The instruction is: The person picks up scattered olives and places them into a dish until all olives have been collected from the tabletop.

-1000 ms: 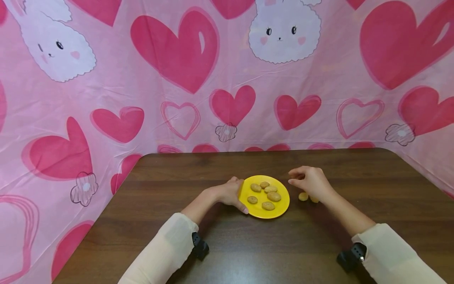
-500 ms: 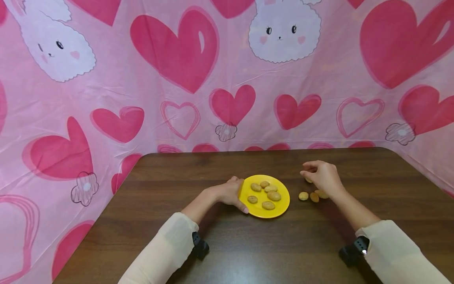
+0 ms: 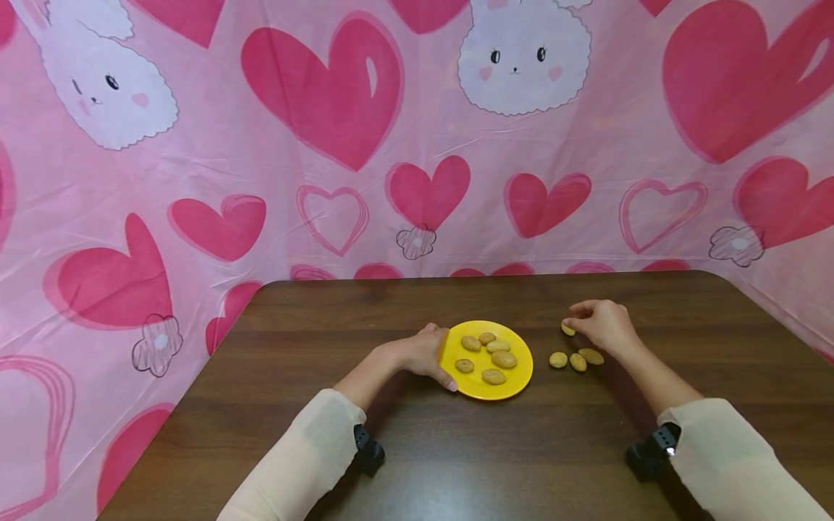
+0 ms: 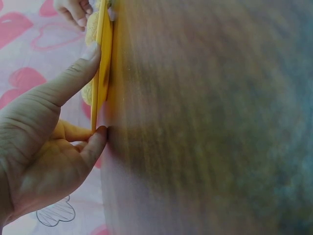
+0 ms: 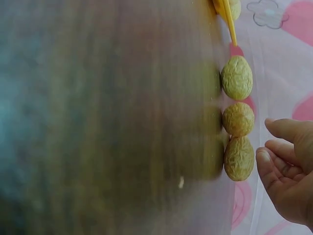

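My left hand [image 3: 422,354] holds the left rim of a yellow plate [image 3: 485,393]. In the left wrist view its thumb [image 4: 80,73] lies against the plate's edge, with fingertips at the rim lower down. Several small potatoes lie spread out on the plate, one potato [image 3: 504,359] near its right side. To the right of the plate, my right hand [image 3: 604,325] is over a potato [image 3: 568,330], which its fingertips partly hide. The right wrist view shows its thumb and fingers apart, with nothing visible between them.
Three wrinkled potatoes, among them the middle potato [image 5: 238,119], lie in a row on the table nearer than my right hand. The dark wooden table [image 3: 417,449] reaches back to a pink cloth [image 3: 456,130] printed with hearts and rabbits.
My right hand has moved right, away from the plate, to a potato on the table, baring the loose potatoes nearby. My left hand and the plate have stayed in place.
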A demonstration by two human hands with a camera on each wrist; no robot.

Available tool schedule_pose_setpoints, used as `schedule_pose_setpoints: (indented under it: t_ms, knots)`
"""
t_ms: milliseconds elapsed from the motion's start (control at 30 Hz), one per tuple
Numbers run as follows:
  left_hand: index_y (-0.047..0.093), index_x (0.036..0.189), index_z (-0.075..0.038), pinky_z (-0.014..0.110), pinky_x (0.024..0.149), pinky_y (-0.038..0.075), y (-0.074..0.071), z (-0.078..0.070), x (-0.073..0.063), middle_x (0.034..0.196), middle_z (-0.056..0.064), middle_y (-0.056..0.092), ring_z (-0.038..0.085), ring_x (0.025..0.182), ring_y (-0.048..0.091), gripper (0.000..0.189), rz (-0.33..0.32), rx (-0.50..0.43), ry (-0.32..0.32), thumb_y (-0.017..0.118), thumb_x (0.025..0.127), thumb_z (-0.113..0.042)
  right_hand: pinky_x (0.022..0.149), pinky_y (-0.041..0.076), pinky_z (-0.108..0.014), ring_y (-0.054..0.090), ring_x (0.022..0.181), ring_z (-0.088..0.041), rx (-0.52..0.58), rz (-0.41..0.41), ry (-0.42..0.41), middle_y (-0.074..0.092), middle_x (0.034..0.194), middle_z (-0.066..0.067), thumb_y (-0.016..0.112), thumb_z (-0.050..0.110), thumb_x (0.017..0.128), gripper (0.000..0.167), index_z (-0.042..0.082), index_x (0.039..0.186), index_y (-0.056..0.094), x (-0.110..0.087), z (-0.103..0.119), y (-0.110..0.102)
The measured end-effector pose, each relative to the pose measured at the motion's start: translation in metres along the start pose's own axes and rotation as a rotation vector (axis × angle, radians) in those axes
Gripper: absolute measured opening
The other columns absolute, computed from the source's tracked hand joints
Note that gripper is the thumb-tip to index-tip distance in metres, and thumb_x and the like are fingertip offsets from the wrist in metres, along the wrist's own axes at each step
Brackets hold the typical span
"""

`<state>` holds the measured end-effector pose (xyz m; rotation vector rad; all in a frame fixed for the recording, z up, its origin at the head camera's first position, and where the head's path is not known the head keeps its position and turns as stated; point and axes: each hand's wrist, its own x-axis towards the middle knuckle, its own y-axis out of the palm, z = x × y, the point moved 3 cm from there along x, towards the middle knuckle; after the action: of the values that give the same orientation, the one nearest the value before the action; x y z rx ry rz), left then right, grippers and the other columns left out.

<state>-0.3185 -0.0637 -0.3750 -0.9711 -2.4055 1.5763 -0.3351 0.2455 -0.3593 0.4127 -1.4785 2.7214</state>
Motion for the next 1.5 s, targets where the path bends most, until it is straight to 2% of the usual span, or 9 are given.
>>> schedule_pose_setpoints:
  t_ms: [200, 400, 833, 1100, 1500]
  knots:
    - [0.034, 0.139, -0.003, 0.034, 0.099, 0.034, 0.0, 0.0, 0.0, 0.124, 0.008, 0.041, 0.018, 0.11, 0.039, 0.094, -0.001, -0.01, 0.003, 0.08, 0.067, -0.043, 0.073, 0.046, -0.047, 0.058, 0.085, -0.037, -0.014, 0.077, 0.032, 0.066, 0.091, -0.02, 0.067, 0.023, 0.085, 0.037, -0.009, 0.102, 0.065, 0.004, -0.004, 0.002]
    - [0.033, 0.139, -0.002, 0.033, 0.098, 0.035, 0.0, 0.0, 0.0, 0.12, 0.007, 0.041, 0.018, 0.108, 0.039, 0.095, 0.0, -0.013, -0.002, 0.08, 0.067, -0.043, 0.077, 0.043, -0.05, 0.056, 0.089, -0.04, -0.049, 0.098, 0.031, 0.067, 0.09, -0.019, 0.068, 0.022, 0.083, 0.033, -0.009, 0.097, 0.066, 0.008, -0.008, 0.005]
    - [0.033, 0.139, -0.003, 0.032, 0.098, 0.035, 0.0, 0.002, 0.001, 0.12, 0.006, 0.04, 0.017, 0.107, 0.04, 0.095, 0.006, -0.016, 0.0, 0.079, 0.067, -0.045, 0.078, 0.044, -0.049, 0.056, 0.091, -0.041, -0.07, 0.133, 0.06, 0.066, 0.093, -0.021, 0.068, 0.019, 0.083, 0.03, -0.008, 0.096, 0.067, 0.011, -0.01, 0.01]
    - [0.032, 0.139, -0.003, 0.034, 0.099, 0.035, 0.001, 0.001, 0.002, 0.121, 0.007, 0.039, 0.018, 0.108, 0.04, 0.096, 0.008, -0.012, -0.014, 0.079, 0.067, -0.045, 0.07, 0.047, -0.043, 0.059, 0.08, -0.031, -0.064, 0.121, 0.031, 0.066, 0.084, -0.016, 0.066, 0.013, 0.082, 0.024, -0.007, 0.095, 0.067, 0.011, -0.009, 0.011]
    - [0.032, 0.14, -0.003, 0.034, 0.099, 0.034, 0.001, 0.001, 0.001, 0.124, 0.007, 0.039, 0.018, 0.11, 0.04, 0.096, 0.006, -0.006, -0.01, 0.079, 0.067, -0.045, 0.072, 0.047, -0.045, 0.06, 0.082, -0.033, -0.035, 0.039, -0.006, 0.066, 0.086, -0.018, 0.068, 0.013, 0.081, 0.025, -0.007, 0.096, 0.066, 0.012, -0.005, 0.01]
